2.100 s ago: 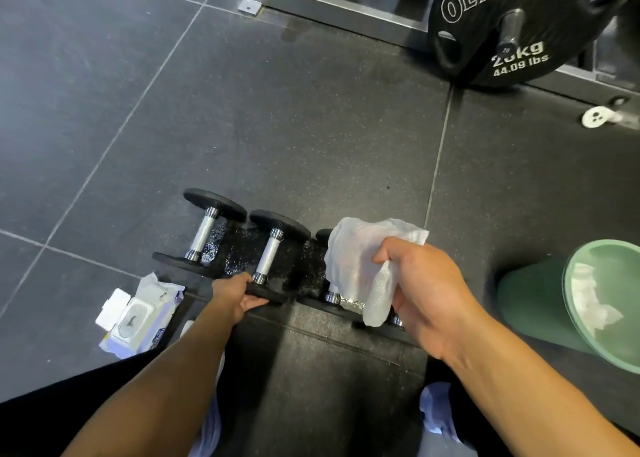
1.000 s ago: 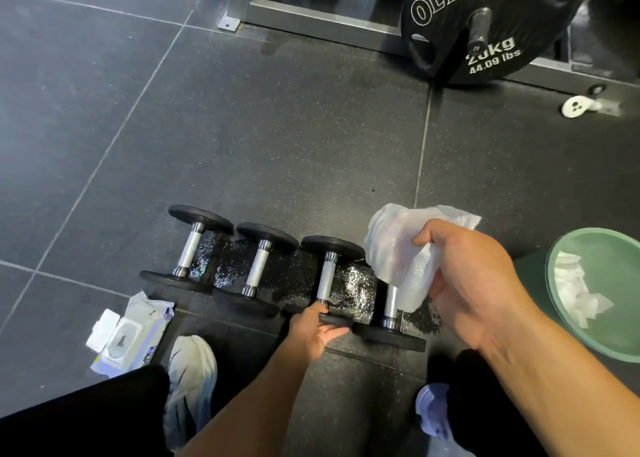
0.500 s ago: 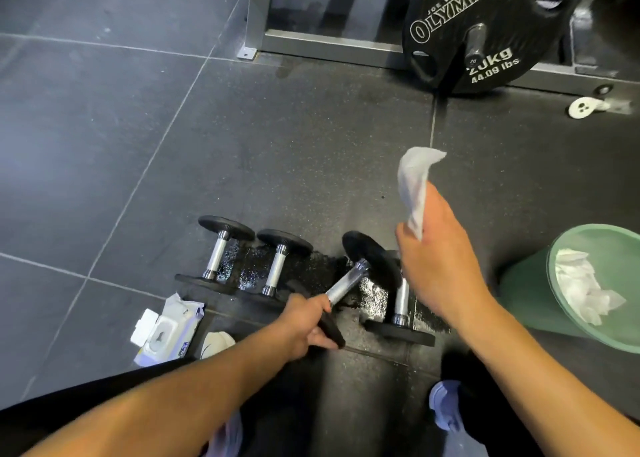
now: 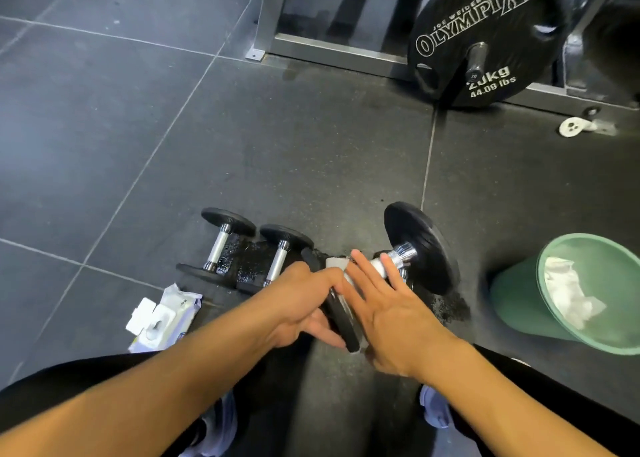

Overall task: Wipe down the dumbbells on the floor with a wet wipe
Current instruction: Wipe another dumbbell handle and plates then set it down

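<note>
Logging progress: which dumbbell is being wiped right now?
The tilted dumbbell on the right: the left hand grips its near plate and the right hand presses the wipe on its handle. The other two dumbbells lie flat.

We read white lettering on the black weight plate (image 4: 540, 58): "JOE WEIDER'S OLYMPIA" arched on top, "44.09 lbs" below, the kilogram figure partly hidden by the peg (image 4: 477, 58). The wipes pack (image 4: 166, 314) print is unreadable.

The wet wipe (image 4: 377, 266) shows only as white slivers between the right hand's (image 4: 388, 304) fingers, which cover most of the raised dumbbell's (image 4: 420, 245) handle. Right of that dumbbell, the green bin (image 4: 512, 297) is cut by the frame edge (its far rim lost); left of it, the wipes pack's (image 4: 162, 314) print is too small to read.
</note>
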Available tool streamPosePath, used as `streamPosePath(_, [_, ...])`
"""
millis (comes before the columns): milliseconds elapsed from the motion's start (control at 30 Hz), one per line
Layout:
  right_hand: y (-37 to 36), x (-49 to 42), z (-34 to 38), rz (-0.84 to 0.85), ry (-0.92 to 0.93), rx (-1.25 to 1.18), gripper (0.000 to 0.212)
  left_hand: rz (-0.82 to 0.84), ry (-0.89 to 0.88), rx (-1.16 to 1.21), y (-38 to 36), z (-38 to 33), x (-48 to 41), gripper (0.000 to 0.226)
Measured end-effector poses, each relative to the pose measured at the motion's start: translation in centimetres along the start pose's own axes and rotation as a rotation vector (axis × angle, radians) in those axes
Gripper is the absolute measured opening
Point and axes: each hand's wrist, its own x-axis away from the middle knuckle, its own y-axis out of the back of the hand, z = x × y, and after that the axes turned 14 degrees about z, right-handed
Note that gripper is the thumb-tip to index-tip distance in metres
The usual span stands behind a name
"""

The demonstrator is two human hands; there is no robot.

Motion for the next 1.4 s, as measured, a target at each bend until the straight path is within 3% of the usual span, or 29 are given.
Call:
streamPosePath(67, [0.0,0.1,0.1,0.049,-0.045,0.045,0.095,0.004,0.001,0.007,-0.1,0.1,-0.2,0.04])
streamPosePath(200, [0.0,-1.2,0.7,-0.074,-0.217,0.009,0.071,0.017,0.012,-0.035,-0.2,0.1,-0.4,0.031])
streamPosePath(433, [0.8,-1.5,-0.4,0.057,-0.353,0.008,0.077,0.022,0.026,-0.114,-0.2,0.0,-1.0,0.029])
streamPosePath(533, [0.1,-1.9,-0.5,-0.136,-0.231,-0.095,0.085,0.031,0.02,-0.1,0.0,0.0,-1.2,0.027])
streamPosePath(667, [-1.3,-2.6,-0.8,-0.336,-0.097,-0.169,0.049,0.034,0.015,-0.089,-0.1,0.0,-1.2,0.028])
streamPosePath(767, [-1.1,-2.6,-1.7,-0.348,-0.181,-0.232,0.065,0.024,0.005,-0.099,-0.2,0.0,-1.1,0.036])
streamPosePath(833, [-1.4,-2.8,-2.2,-0.303,-0.196,-0.199,0.062,0.025,-0.002,-0.102,-0.1,0.0,-1.1,0.036])
streamPosePath(1000, [-1.8,-2.8,-2.3,-0.361,-0.002,-0.261,0.049,0.013,-0.008,-0.139,-0.1,0.0,-0.9,0.033])
streamPosePath(1067, [-1.7,-2.5,-2.5,-0.323,0.006,-0.244,0.064,0.005,-0.013,-0.15,-0.2,-0.1,-0.7,0.035])
streamPosePath(1133, [-1.8,-2.3,-3.0,-0.239,0.0,-0.182,0.088,0.0,-0.037,-0.159,-0.2,-0.2,-0.6,0.023])
streamPosePath(1200, [-1.8,-2.2,-3.4,-0.174,-0.045,-0.127,0.096,-0.006,-0.048,-0.167,-0.2,-0.1,-0.5,0.019])
streamPosePath(1300, [-1.6,-2.3,-3.1,-0.177,-0.174,-0.093,0.074,-0.006,-0.038,-0.177,-0.3,-0.2,-0.5,0.041])
streamPosePath(1400, [-1.3,-2.8,-2.1,-0.256,-0.165,-0.148,0.043,-0.004,-0.015,-0.185,-0.5,-0.3,-0.5,0.047])
